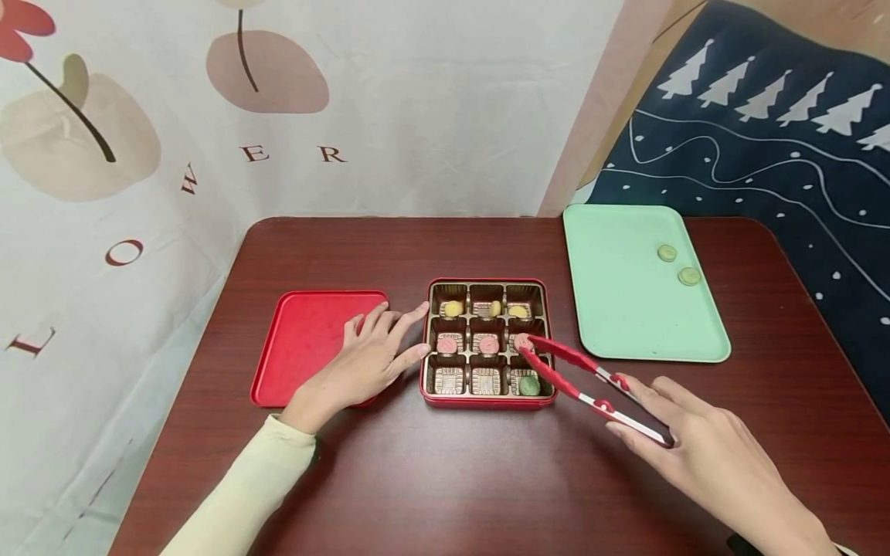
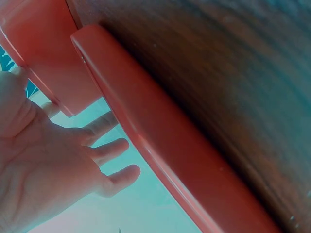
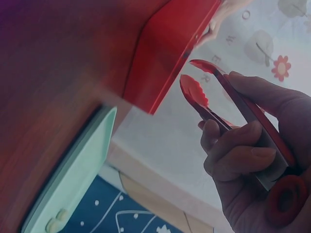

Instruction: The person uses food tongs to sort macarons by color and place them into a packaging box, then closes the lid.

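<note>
A red box (image 1: 490, 402) with a gold divided insert stands mid-table. Its back row holds yellow cookies (image 1: 453, 309), and pink cookies (image 1: 489, 344) lie in the middle row. One dark green cookie (image 1: 529, 385) sits in the front right compartment. My right hand (image 1: 709, 440) grips red-tipped tongs (image 3: 252, 114), whose tips reach the pink cookie (image 1: 523, 342) in the middle right compartment. In the right wrist view the tips stand apart. My left hand (image 1: 371, 351) has its fingers spread, thumb and forefinger touching the box's left side, the palm over a red lid (image 1: 295, 340).
On the right a mint green tray (image 1: 640, 309) carries two light green cookies (image 1: 677, 265) near its right edge. A white printed cloth (image 1: 445, 108) hangs behind the brown table (image 1: 445, 479). Dark blue cloth with white trees (image 1: 751, 154) covers the area at the far right.
</note>
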Available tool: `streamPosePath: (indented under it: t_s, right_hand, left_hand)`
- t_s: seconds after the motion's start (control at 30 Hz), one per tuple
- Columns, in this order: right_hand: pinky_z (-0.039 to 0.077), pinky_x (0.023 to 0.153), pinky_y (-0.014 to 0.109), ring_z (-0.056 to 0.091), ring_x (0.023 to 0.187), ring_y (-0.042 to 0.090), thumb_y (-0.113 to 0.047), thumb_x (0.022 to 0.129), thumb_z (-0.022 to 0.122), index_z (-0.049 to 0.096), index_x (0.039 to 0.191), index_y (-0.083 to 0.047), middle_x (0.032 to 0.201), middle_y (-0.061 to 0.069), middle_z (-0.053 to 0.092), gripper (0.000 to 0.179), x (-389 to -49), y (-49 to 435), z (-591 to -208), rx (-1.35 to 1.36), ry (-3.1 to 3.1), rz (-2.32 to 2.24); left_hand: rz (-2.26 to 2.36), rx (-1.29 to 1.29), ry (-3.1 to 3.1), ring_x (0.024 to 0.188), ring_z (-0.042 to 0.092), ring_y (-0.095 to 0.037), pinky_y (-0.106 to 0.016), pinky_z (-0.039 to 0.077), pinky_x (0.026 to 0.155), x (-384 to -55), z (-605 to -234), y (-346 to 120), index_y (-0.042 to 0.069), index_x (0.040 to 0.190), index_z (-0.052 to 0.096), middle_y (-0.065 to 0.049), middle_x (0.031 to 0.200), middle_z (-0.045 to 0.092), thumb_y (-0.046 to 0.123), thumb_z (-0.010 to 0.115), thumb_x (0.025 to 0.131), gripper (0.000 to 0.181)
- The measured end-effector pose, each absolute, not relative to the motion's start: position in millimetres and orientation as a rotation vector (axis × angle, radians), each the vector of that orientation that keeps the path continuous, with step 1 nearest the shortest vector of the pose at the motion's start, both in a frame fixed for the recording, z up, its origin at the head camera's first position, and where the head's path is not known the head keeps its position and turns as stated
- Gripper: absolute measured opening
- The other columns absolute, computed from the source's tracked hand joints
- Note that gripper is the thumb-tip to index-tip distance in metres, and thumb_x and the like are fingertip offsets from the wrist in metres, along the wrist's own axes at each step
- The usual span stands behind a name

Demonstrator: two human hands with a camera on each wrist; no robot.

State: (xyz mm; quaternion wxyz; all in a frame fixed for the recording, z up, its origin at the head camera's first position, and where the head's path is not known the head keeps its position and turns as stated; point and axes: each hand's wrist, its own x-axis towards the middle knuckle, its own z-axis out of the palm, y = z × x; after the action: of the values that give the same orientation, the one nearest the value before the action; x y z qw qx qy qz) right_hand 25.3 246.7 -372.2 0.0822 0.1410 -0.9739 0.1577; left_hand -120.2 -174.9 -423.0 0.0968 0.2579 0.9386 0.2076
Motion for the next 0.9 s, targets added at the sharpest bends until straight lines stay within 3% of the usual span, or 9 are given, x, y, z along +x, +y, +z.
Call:
streamPosePath:
  t_s: [0.13, 0.27, 0.5, 0.73, 0.9]
  right_hand:
    - [0.035, 0.050, 0.025, 0.039, 0.061, 0.000, -0.027, 0.074, 0.101, 0.077, 0.136, -0.006, 0.095, -0.004, 0.057, 0.069, 22.9, 254.5, -371.9, 0.386, -2.865, 0.490]
    - [0.037, 0.051, 0.026, 0.043, 0.063, 0.003, -0.026, 0.077, 0.099, 0.077, 0.135, -0.004, 0.098, -0.003, 0.062, 0.066, 20.5, 261.0, -371.9, 0.366, -2.820, 0.520]
    - [0.050, 0.056, 0.040, 0.064, 0.076, 0.024, -0.023, 0.078, 0.099, 0.077, 0.131, 0.000, 0.110, 0.012, 0.072, 0.062, 10.7, 275.3, -378.6, 0.325, -2.784, 0.536]
    - [0.038, 0.054, 0.033, 0.049, 0.069, 0.018, -0.020, 0.080, 0.097, 0.076, 0.131, 0.004, 0.094, 0.004, 0.064, 0.060, 1.5, 290.7, -380.3, 0.267, -2.796, 0.517]
    - [0.037, 0.054, 0.033, 0.049, 0.069, 0.019, -0.019, 0.081, 0.097, 0.075, 0.132, 0.006, 0.093, 0.005, 0.064, 0.061, -1.2, 300.5, -382.3, 0.227, -2.796, 0.520]
  left_hand:
    - [0.610, 0.758, 2.770, 0.157, 0.023, -0.054, -0.073, 0.015, 0.117, -121.5, -424.1, -173.9, 0.027, 0.174, 0.029, -0.021, 0.151, 0.051, 0.054, 0.053, 0.113, 0.071]
    - [0.617, 0.751, 2.761, 0.157, 0.022, -0.053, -0.073, 0.014, 0.117, -122.5, -425.2, -173.8, 0.029, 0.174, 0.028, -0.020, 0.152, 0.050, 0.055, 0.054, 0.112, 0.073]
    - [0.633, 0.735, 2.761, 0.157, 0.023, -0.052, -0.073, 0.013, 0.117, -121.2, -427.0, -176.8, 0.029, 0.174, 0.028, -0.019, 0.152, 0.050, 0.055, 0.054, 0.112, 0.073]
    - [0.639, 0.737, 2.760, 0.157, 0.023, -0.052, -0.073, 0.014, 0.117, -121.4, -428.2, -177.4, 0.028, 0.174, 0.028, -0.020, 0.153, 0.049, 0.054, 0.055, 0.112, 0.073]
    - [0.648, 0.745, 2.761, 0.157, 0.023, -0.053, -0.074, 0.014, 0.116, -121.7, -428.8, -175.2, 0.027, 0.174, 0.029, -0.021, 0.153, 0.050, 0.052, 0.055, 0.112, 0.071]
